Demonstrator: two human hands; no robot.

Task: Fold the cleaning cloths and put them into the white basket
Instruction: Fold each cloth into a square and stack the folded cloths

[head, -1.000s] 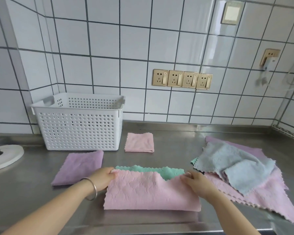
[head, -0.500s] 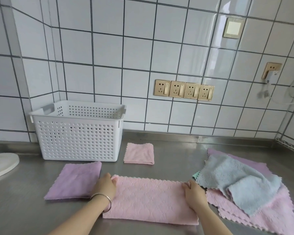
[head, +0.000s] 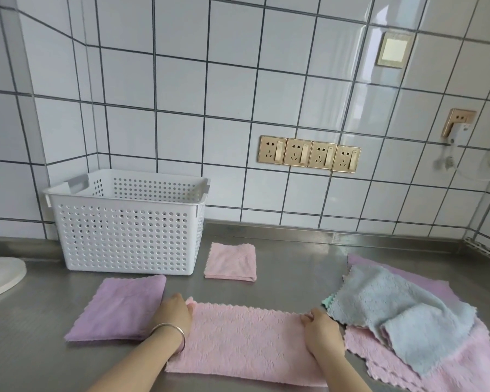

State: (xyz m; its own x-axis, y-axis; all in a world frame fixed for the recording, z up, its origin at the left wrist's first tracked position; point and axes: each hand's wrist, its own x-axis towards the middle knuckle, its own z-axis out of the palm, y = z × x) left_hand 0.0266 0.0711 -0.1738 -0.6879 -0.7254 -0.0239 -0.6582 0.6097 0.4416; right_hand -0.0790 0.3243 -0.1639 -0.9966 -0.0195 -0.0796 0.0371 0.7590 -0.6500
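A pink cloth [head: 246, 340], folded in half into a long strip, lies flat on the steel counter in front of me. My left hand [head: 173, 312] pinches its far left corner and my right hand [head: 320, 329] pinches its far right corner. The white basket [head: 125, 222] stands at the back left against the wall. A folded purple cloth [head: 119, 306] lies left of the strip, and a small folded pink cloth [head: 231, 261] lies behind it. At the right sits a pile of unfolded cloths [head: 402, 312], blue on top of pink, with a green edge showing.
A round white object [head: 0, 275] sits at the left edge of the counter. A row of gold wall sockets [head: 309, 154] is on the tiled wall, and a plugged-in white charger [head: 458, 134] with its cord hangs at the right.
The near half of the pink cloth has been folded over to the far edge, covering the green cloth that showed behind it. Both hands moved forward with the fold.
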